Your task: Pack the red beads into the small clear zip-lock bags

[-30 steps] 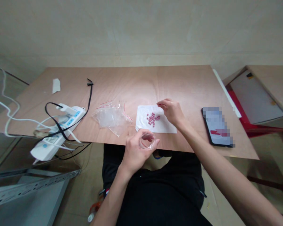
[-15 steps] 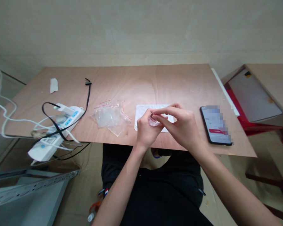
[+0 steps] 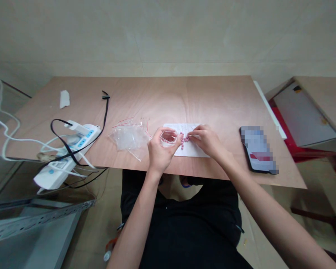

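Gripping clear round-mouthed container [image 3: 168,137] in left hand [image 3: 160,155], screening left end of white sheet [image 3: 195,151] from view. Holding right hand [image 3: 205,140] at small pink pieces [image 3: 182,146] on sheet, thumb and fingers bunched, perhaps touching one; too small to tell. With clear plastic bags [image 3: 130,139] and white power strip [image 3: 52,177] to left, phone [image 3: 254,147] to right on wooden table [image 3: 212,101].

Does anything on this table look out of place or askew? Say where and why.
Yes: at left, the power strip juts over the near edge of the table, with tangled cables crossing it, which looks precarious.
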The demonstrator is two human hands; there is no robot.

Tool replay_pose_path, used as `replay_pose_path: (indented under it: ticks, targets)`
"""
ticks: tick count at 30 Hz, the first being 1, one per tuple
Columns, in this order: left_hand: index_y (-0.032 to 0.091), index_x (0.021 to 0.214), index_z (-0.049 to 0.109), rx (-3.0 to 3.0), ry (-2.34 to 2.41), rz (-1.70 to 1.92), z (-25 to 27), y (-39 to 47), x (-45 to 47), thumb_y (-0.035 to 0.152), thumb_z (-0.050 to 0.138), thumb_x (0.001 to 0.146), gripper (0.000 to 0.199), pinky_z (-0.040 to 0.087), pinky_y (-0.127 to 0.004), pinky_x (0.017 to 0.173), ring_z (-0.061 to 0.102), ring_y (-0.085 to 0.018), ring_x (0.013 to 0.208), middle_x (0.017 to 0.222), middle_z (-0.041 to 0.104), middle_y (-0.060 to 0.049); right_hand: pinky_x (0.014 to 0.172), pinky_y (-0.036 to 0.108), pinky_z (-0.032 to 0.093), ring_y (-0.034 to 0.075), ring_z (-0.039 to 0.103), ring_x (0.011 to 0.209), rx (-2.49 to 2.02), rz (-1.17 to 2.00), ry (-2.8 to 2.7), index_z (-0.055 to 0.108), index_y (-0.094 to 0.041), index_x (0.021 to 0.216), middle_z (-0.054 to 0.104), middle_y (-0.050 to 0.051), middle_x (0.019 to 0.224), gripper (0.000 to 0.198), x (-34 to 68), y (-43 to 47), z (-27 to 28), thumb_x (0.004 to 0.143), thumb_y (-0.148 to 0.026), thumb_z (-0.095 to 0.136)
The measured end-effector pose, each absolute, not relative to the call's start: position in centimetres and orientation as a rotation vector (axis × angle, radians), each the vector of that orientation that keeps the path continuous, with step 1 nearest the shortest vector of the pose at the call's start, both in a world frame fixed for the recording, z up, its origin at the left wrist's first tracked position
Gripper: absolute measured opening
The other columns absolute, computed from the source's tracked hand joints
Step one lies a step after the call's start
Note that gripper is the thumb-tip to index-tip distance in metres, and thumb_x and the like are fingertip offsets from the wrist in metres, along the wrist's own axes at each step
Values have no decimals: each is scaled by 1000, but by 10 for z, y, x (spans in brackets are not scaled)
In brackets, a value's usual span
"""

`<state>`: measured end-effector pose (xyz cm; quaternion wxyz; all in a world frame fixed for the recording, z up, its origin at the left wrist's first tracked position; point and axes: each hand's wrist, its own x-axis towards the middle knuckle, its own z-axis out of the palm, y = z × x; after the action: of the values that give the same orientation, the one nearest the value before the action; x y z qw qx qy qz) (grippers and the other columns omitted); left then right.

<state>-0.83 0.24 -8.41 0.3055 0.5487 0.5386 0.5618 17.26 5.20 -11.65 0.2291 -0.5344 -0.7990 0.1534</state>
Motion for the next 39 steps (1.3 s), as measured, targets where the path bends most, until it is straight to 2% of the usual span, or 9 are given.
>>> replay_pose_path:
  ticks: [5, 12, 16, 20, 23, 26, 29, 34, 39]
  targets:
    - [18, 85, 61, 1474, 1418, 1457, -86, 4, -8, 30, 76, 72, 23, 53, -22, 65, 67, -11, 67, 74, 70, 0, 73, 35, 48, 23, 60, 82, -1477, 359, -2176, 78, -19, 84, 69, 10, 84, 10, 170, 49, -119, 81, -16, 68]
    - [20, 88, 60, 1502, 1381, 1374, -87, 4, 2, 30, 76, 73, 24, 52, -23, 65, 68, -13, 68, 77, 70, 0, 60, 27, 45, 13, 55, 64, -1267, 436, -1883, 75, -18, 86, 64, 3, 75, 17, 153, 20, -59, 86, -32, 65]
    - [21, 89, 57, 1562, 1351, 1341, -85, 3, 9, 26, 75, 72, 25, 50, -23, 66, 66, -13, 74, 81, 68, 0, 66, 31, 47, 14, 55, 71, -1137, 483, -2046, 77, -21, 84, 61, 7, 88, 24, 147, 10, -46, 90, -38, 60]
    - [22, 88, 45, 1610, 1373, 1317, -84, 0, 11, 28, 81, 63, 44, 46, -24, 61, 60, -13, 69, 81, 61, 2, 65, 31, 50, 17, 60, 80, -1104, 653, -2046, 76, -21, 81, 63, 10, 104, 27, 152, 5, -46, 81, -46, 69]
    - [22, 92, 43, 1606, 1293, 1290, -84, -6, 8, 26, 82, 57, 53, 44, -24, 60, 56, -12, 68, 83, 56, 2, 61, 27, 49, 15, 64, 74, -1115, 837, -1991, 73, -19, 79, 70, 6, 88, 22, 158, 1, -45, 85, -39, 65]
    - [20, 99, 50, 1529, 1090, 1294, -84, -12, 3, 27, 73, 69, 39, 47, -26, 69, 59, -14, 79, 92, 59, -2, 63, 27, 50, 14, 65, 69, -1145, 953, -1881, 71, -18, 79, 72, 3, 76, 20, 165, -3, -48, 87, -36, 64]
    - [18, 90, 60, 1367, 1037, 1335, -84, -15, 0, 33, 63, 83, 17, 49, -26, 67, 62, -14, 77, 87, 65, -4, 66, 28, 52, 16, 68, 74, -1158, 1063, -1705, 67, -18, 85, 73, 3, 79, 22, 171, -7, -52, 80, -39, 71]
    - [16, 76, 65, 1265, 1090, 1454, -78, -18, 2, 34, 70, 81, 19, 50, -23, 66, 64, -13, 69, 73, 68, -3, 66, 29, 53, 17, 70, 74, -1187, 1261, -1459, 62, -19, 113, 75, 4, 81, 50, 167, -14, -49, 70, -38, 81]
    - [16, 74, 66, 1231, 1068, 1504, -73, -25, 7, 30, 70, 82, 17, 51, -21, 65, 64, -10, 65, 69, 68, -2, 69, 30, 55, 17, 68, 75, -1139, 1340, -1316, 73, -18, 79, 75, 6, 83, 27, 154, -20, -45, 73, -44, 76]
